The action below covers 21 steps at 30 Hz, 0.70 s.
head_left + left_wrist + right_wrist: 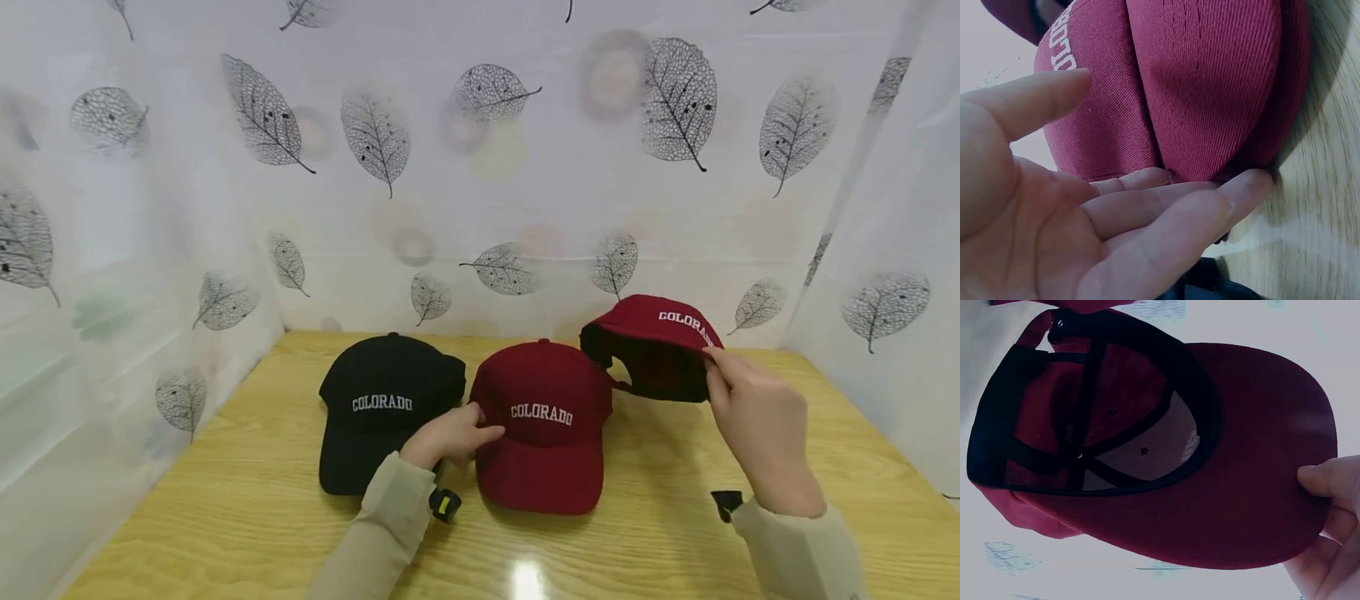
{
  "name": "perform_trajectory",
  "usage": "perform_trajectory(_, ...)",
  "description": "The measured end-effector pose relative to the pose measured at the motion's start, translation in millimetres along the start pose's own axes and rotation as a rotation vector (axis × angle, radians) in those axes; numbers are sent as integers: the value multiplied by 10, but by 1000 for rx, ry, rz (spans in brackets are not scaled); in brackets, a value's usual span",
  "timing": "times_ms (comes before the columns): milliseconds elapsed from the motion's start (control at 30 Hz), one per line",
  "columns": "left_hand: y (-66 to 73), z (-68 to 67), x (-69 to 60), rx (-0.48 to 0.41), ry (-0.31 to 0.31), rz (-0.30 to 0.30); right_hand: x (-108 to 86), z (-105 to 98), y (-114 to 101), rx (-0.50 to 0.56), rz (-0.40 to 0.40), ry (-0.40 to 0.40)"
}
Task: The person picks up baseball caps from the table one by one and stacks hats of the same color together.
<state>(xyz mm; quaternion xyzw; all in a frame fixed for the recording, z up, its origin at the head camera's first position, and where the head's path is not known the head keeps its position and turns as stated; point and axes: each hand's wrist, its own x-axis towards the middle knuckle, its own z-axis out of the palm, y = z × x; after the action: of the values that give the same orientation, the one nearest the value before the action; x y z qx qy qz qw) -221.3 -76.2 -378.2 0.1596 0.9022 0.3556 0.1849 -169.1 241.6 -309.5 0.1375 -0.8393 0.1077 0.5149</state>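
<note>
Raised over the right side of the table is a dark red baseball cap (637, 321), tilted so its inside shows. My right hand (765, 429) pinches the edge of its brim, the thumb on the underside in the right wrist view. A second red cap (540, 475), with COLORADO on its front, sits on the table in the middle. My left hand (450, 435) is at that cap's left side, its fingers (1147, 206) fairly straight and along the lower edge. Left of it sits a black cap (386, 367) with the same lettering, partly behind my left hand.
The wooden table (247, 508) carries the caps. Behind it and at both sides hangs a white curtain (525, 192) printed with leaves. Dark wrist camera parts (446, 505) show beside my left sleeve.
</note>
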Motion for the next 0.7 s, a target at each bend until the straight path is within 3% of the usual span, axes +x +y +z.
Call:
perform_trajectory(233, 6, 1, -3, -15, -8, -11, 80, -198, -191, 37, -37, 207)
perform_trajectory(433, 11, -7, -3, -17, -7, -11, 134, -273, -349, 201, -15, 400)
perform_trajectory(700, 13, -7, 7, -21, -10, -6, 119, -269, -543, 366, -84, 343)
